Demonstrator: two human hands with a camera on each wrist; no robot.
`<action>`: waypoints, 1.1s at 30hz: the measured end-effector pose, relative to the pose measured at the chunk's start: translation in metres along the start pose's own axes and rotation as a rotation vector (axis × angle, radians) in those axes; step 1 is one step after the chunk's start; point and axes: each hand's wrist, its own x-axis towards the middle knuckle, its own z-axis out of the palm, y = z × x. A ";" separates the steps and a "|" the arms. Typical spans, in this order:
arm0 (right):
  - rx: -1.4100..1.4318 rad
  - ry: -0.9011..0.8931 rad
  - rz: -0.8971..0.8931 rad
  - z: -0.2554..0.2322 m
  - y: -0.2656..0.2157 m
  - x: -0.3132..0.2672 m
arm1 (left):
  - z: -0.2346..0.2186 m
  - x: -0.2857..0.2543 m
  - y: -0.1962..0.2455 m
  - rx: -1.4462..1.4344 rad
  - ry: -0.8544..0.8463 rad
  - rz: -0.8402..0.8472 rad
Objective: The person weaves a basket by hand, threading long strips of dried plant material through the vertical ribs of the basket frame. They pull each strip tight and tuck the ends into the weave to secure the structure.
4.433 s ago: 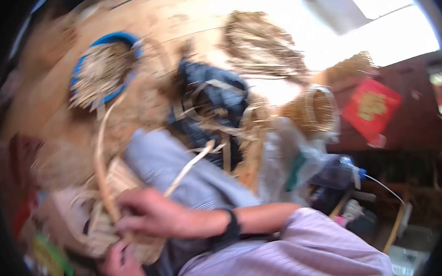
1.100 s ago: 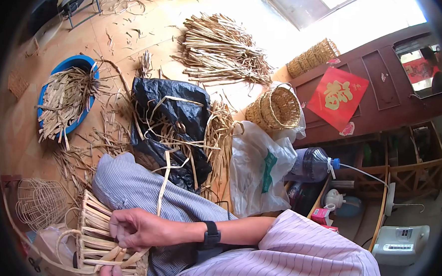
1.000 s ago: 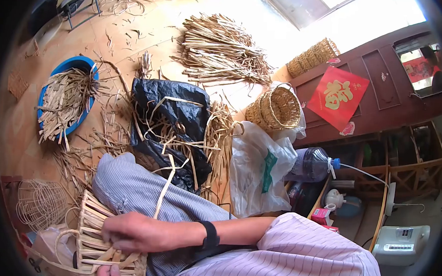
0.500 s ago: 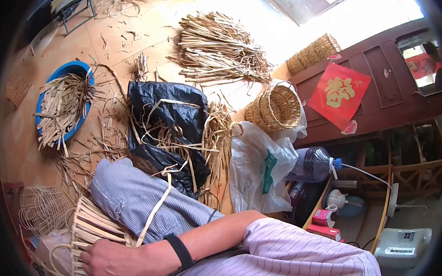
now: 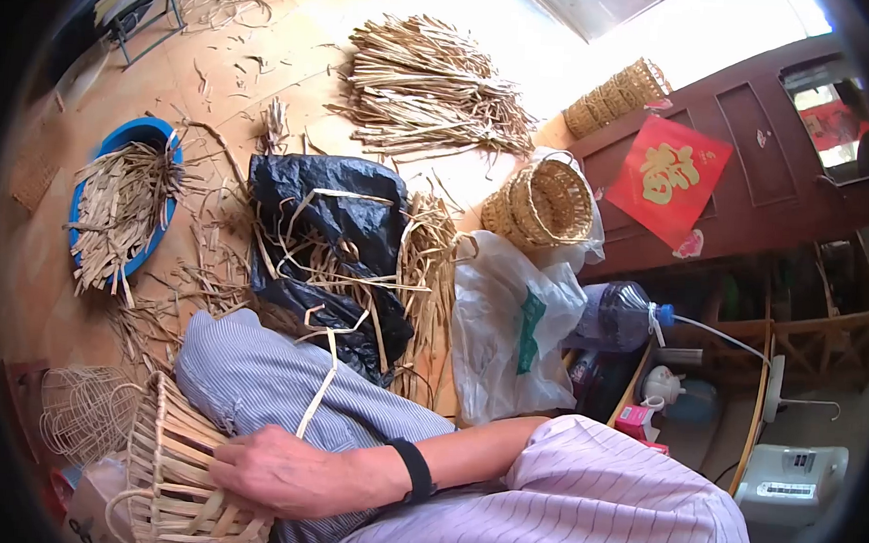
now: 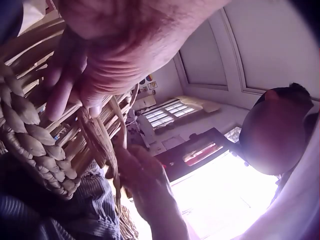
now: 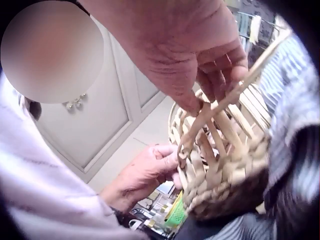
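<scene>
A part-woven straw basket point(image 5: 164, 454) with open, ribbed sides and a braided edge rests on the lap. My left hand point(image 7: 150, 172) grips the basket's edge, its thumb on the near side. In the left wrist view its fingers lie over the ribs, while the head view shows only a fingertip at the bottom. My right hand point(image 5: 282, 470) is over the basket's side and pinches a long flat straw strip point(image 7: 232, 100) between thumb and fingers. That strip's loose end point(image 5: 323, 379) trails over the striped trouser leg.
Beyond the knee lies a black plastic bag point(image 5: 330, 207) with straw strips. A blue basin point(image 5: 171, 204) of straw stands left, near a wire basket point(image 5: 83, 415). Straw bundles point(image 5: 434, 90), a finished basket point(image 5: 541, 203) and a clear plastic bag point(image 5: 496, 324) lie farther off.
Half a second ago the right hand was lower and farther left over the basket; it has since moved up and right. The basket has tilted, showing more of its side.
</scene>
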 end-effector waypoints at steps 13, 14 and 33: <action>-0.295 -0.182 -0.269 0.029 -0.023 0.022 | 0.011 -0.020 0.008 0.016 0.102 -0.077; -0.308 -0.161 -0.191 -0.002 -0.019 0.017 | 0.007 -0.016 0.007 0.010 0.062 -0.097; -0.387 -0.054 -0.270 0.048 -0.034 0.020 | -0.005 -0.018 -0.019 -0.078 0.039 -0.058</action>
